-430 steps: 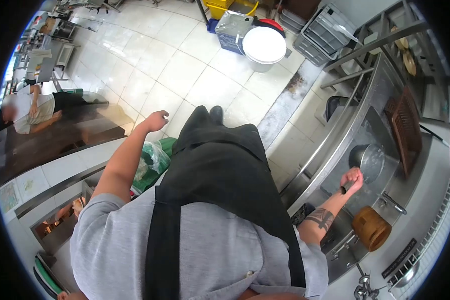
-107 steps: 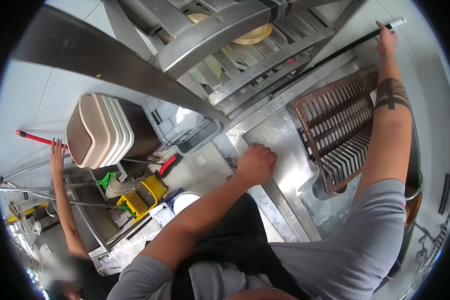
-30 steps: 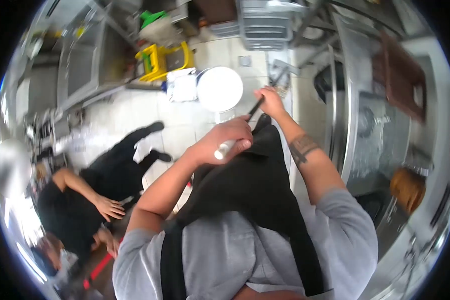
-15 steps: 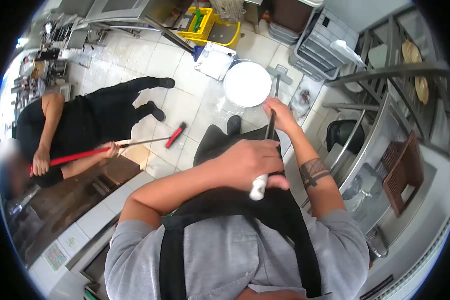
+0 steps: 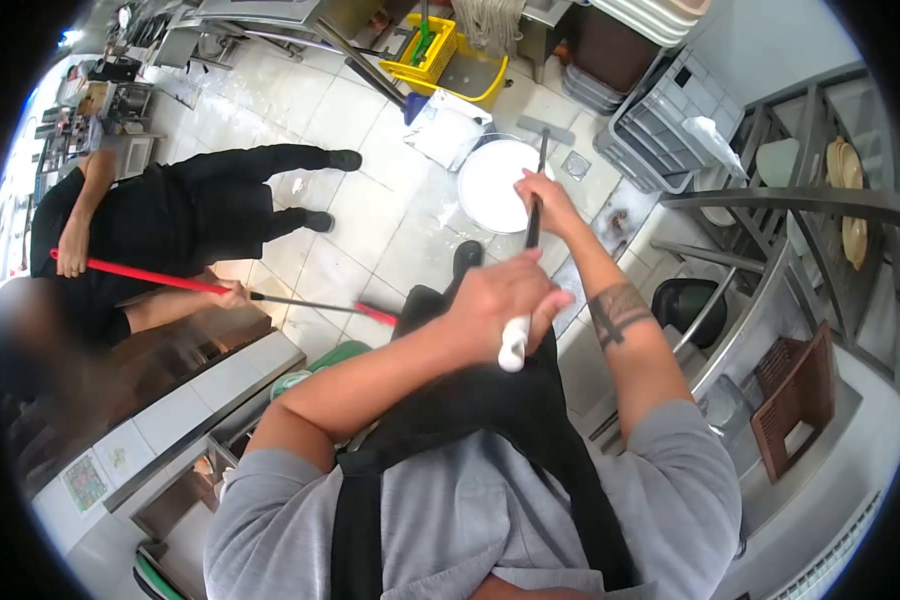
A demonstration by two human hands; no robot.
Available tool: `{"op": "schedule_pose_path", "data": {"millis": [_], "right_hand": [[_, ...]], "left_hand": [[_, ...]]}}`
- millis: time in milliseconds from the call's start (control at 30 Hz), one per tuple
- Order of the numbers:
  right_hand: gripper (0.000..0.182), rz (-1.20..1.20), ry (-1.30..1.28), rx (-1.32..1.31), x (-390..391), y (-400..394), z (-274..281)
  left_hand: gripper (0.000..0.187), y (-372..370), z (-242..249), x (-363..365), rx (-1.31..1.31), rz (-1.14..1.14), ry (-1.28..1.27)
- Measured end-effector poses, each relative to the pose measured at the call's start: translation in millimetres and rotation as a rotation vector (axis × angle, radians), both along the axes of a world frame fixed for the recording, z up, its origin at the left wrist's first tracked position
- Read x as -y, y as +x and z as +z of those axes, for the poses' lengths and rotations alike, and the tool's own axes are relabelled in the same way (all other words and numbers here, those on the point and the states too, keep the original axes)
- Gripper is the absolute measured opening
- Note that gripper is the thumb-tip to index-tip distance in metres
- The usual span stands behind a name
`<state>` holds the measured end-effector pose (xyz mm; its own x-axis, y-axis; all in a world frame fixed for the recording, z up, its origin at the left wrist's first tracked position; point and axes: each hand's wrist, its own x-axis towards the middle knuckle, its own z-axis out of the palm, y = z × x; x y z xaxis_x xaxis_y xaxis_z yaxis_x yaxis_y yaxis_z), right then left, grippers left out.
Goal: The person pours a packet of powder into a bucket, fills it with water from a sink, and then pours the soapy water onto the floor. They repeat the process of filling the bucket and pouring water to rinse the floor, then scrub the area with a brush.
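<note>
**2 hands grip a long-handled floor tool**

A black pole [image 5: 533, 225] with a white end runs between both hands. The left hand [image 5: 500, 300] has its fingers wrapped tight near the white end; the right hand [image 5: 545, 195] clamps farther down. Beyond the right fingers sits a white bucket [image 5: 490, 185]. Left of the hands, another person holds a red-handled broom [image 5: 160, 280].
</note>
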<state>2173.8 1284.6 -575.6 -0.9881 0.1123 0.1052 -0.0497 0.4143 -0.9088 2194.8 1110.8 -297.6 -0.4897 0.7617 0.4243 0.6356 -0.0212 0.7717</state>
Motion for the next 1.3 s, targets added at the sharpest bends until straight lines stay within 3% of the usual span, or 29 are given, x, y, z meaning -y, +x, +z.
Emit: {"op": "schedule_pose_path", "data": {"millis": [67, 100, 133, 200, 267, 333, 400, 500, 533, 600, 633, 667, 733, 767, 833, 933, 967, 1067, 1133, 1167, 1200, 1267, 1300], "right_hand": [[0.016, -0.179, 0.036, -0.126, -12.5, -42.3, -35.4], [0.019, -0.100, 0.013, 0.030, -32.0, -62.2, -39.0], [0.016, -0.161, 0.028, -0.121, -40.3, -82.5, -66.0], [0.017, -0.211, 0.205, -0.198, -40.4, -88.6, -41.6], [0.017, -0.026, 0.022, -0.121, -22.2, -73.3, -21.7], [0.015, -0.053, 0.132, -0.088, 10.9, -57.4, 13.3], [0.018, -0.114, 0.111, -0.077, 5.7, -75.2, 1.9], [0.021, -0.179, -0.038, 0.074, -18.0, -129.6, -19.4], [0.021, -0.130, 0.098, 0.056, -22.2, -133.1, -21.3], [0.019, -0.138, 0.086, -0.141, 1.8, -111.3, -23.8], [0.013, -0.089, 0.093, 0.040, 12.6, -92.5, -4.0], [0.012, -0.055, 0.236, 0.123, 20.4, -78.6, 21.1], [0.010, -0.172, 0.238, -0.064, 7.8, -78.2, -9.1], [0.007, -0.157, 0.108, -0.033, -9.6, -93.2, -28.7], [0.007, -0.227, 0.162, -0.021, -33.5, -110.8, -39.9], [0.011, -0.294, 0.072, 0.050, -16.5, -86.6, -24.7], [0.013, -0.263, 0.089, 0.214, -3.2, -69.0, 8.0], [0.014, -0.263, 0.100, 0.204, 2.7, -49.6, 25.0], [0.027, -0.391, 0.138, 0.175, -23.7, -70.2, 27.5], [0.024, -0.497, 0.121, 0.074, -34.8, -80.4, 23.2], [0.024, -0.500, 0.071, 0.240, -44.3, -79.4, 36.5], [0.013, -0.521, 0.055, 0.131, -30.7, -54.8, 19.8], [0.013, -0.550, -0.006, 0.244, -13.1, -38.3, 23.7]], "left_hand": [[0.023, -21.9, -17.9, -10.9, -0.050, 0.203, -0.211], [0.024, -33.2, -35.0, -20.4, -0.032, 0.235, -0.184], [0.024, -44.6, -48.5, -29.4, 0.017, 0.232, -0.139], [0.024, -53.3, -39.2, -40.1, 0.039, 0.252, -0.041], [0.027, -42.2, 1.0, -24.8, -0.002, 0.274, -0.090], [0.029, -50.1, 23.7, -19.2, -0.039, 0.305, -0.137], [0.032, -58.8, 27.0, -18.0, 0.006, 0.327, -0.364], [0.039, -88.0, -1.1, -39.7, 0.002, 0.385, -0.265], [0.040, -88.6, -2.4, -43.1, 0.042, 0.418, -0.226], [0.030, -81.3, 25.0, -23.1, -0.011, 0.348, -0.348], [0.021, -77.2, 37.5, -11.9, -0.063, 0.299, -0.465], [0.035, -74.5, 43.3, -5.6, -0.081, 0.205, -0.322], [0.027, -78.7, 26.7, -13.6, -0.032, 0.124, -0.230], [0.024, -84.1, 12.6, -20.8, -0.056, 0.142, -0.262], [0.019, -98.2, -24.2, -38.5, -0.046, 0.138, -0.260], [0.019, -90.1, 14.7, -31.4, -0.092, 0.057, -0.359], [0.019, -84.8, 32.7, -24.5, 0.008, 0.035, -0.325], [0.036, -99.7, 64.7, -25.0, 0.083, -0.082, -0.430], [0.036, -112.1, 56.7, -52.0, 0.153, 0.042, -0.510], [0.036, -121.2, 54.6, -65.8, 0.109, 0.013, -0.514], [0.035, -123.8, 55.4, -74.3, 0.067, -0.015, -0.516], [0.031, -118.6, 61.7, -63.5, 0.056, -0.148, -0.516], [0.029, -113.1, 72.3, -57.2, 0.096, -0.227, -0.490]]}}
